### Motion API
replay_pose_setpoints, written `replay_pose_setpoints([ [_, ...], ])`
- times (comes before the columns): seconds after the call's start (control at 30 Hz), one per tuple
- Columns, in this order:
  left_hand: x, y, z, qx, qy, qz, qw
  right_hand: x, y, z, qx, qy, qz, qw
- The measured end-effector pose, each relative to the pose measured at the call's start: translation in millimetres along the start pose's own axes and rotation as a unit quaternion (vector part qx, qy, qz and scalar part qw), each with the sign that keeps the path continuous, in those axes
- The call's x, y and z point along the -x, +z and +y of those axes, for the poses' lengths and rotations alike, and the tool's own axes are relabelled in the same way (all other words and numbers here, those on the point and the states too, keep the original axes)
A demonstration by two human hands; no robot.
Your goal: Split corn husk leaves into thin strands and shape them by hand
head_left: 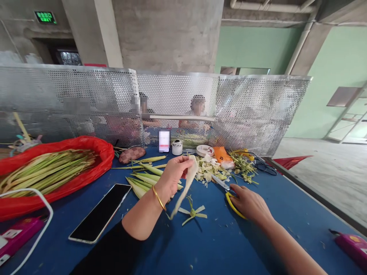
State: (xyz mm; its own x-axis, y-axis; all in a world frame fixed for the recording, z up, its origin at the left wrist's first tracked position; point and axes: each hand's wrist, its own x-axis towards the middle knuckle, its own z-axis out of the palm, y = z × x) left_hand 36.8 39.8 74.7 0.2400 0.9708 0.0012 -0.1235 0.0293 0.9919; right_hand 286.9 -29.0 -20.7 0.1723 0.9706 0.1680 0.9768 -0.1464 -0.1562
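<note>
My left hand (173,172) pinches the top of a long pale plant strip (187,184) between thumb and fingers. The strip hangs down, narrowing towards the blue tabletop. My right hand (249,201) is closed around the yellow handle of a pair of scissors (235,206), low over the table, blades pointing away to the left. Between the hands lies a small star-shaped piece (192,212) with pale arms and a green-yellow centre. Green-white pointed leaves (146,179) lie behind my left wrist, partly covered by it.
At left, a red plastic bag (100,147) holds long green stalks. A black-screened phone (100,214) lies nearby. Plant scraps (206,170), a tape roll (205,150) and an orange packet (222,156) sit farther back. Two people are behind a perforated metal screen (177,88).
</note>
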Motion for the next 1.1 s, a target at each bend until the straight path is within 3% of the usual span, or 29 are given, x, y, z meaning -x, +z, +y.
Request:
replay_pose_setpoints([
  [0.13,9,4.8,5,0.020,0.012,-0.034,0.999,3,-4,-7,-0.024,-0.021,0.031,0.999],
  [0.2,13,10.9,3,0.024,0.012,-0.062,0.998,8,-11,-21,-0.107,-0.037,0.045,0.993],
  [0.23,15,14.5,2,0.024,0.009,-0.080,0.996,13,-15,-29,-0.284,-0.042,0.043,0.957],
  [0.3,19,22.3,-2,0.018,0.002,-0.108,0.994,24,-21,-49,-0.577,-0.063,-0.027,0.814],
  [0.33,21,25.7,-4,0.009,0.000,-0.116,0.993,29,-23,-58,-0.654,-0.073,-0.055,0.751],
  [0.37,22,28.5,-6,-0.004,0.002,-0.120,0.993,34,-24,-66,-0.697,-0.073,-0.087,0.708],
  [0.47,23,31.7,-10,-0.061,0.015,-0.117,0.991,41,-26,-76,-0.757,0.023,-0.101,0.645],
  [0.57,20,29.1,-11,-0.105,0.016,-0.113,0.988,39,-27,-69,-0.779,0.077,-0.105,0.614],
  [0.67,16,25.8,-14,-0.114,0.006,-0.116,0.987,34,-32,-60,-0.787,0.080,-0.123,0.599],
  [0.73,13,23.8,-16,-0.117,0.005,-0.119,0.986,32,-35,-57,-0.781,0.082,-0.132,0.605],
  [0.83,10,19.6,-15,-0.132,0.003,-0.149,0.980,31,-38,-56,-0.755,0.065,-0.118,0.642],
  [0.97,9,15.2,-11,-0.151,-0.025,-0.232,0.961,31,-38,-58,-0.694,0.034,-0.085,0.715],
  [1.1,10,19.6,-19,-0.229,-0.029,-0.232,0.945,31,-38,-62,-0.654,0.012,-0.081,0.752],
])
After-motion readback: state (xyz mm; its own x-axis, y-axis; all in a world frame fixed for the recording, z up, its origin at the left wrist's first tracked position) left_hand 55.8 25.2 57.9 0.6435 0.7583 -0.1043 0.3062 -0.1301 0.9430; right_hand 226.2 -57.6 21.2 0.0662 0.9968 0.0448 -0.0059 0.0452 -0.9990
